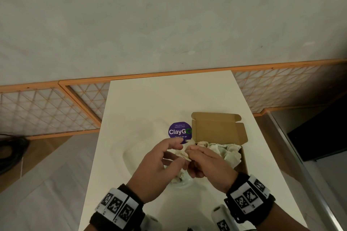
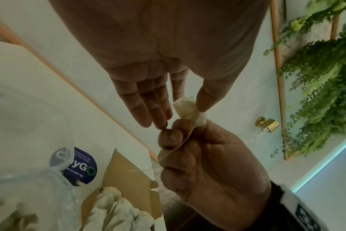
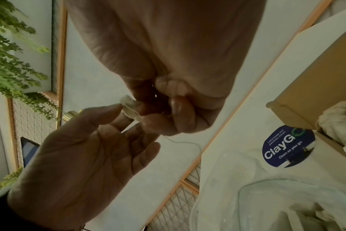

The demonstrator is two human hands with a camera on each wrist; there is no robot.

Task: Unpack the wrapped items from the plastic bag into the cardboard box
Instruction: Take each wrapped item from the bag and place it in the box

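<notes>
The right hand [image 1: 210, 163] pinches a small wrapped item [image 1: 183, 154]; the left hand [image 1: 159, 167] hovers slack-fingered beside it; the cardboard box [image 1: 221, 133] lies just right.

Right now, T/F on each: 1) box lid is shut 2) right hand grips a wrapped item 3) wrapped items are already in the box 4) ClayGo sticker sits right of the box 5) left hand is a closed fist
1) Box lid is shut: false. The box stands open, its lid flap up.
2) Right hand grips a wrapped item: true. The right hand is curled round a small wrapped item, a thread trailing from it.
3) Wrapped items already in the box: true. Pale wrapped bundles lie inside.
4) Sticker right of the box: false. The sticker is on the table to the box's left.
5) Left hand is a fist: false. The left hand has its fingers spread at the item.
</notes>
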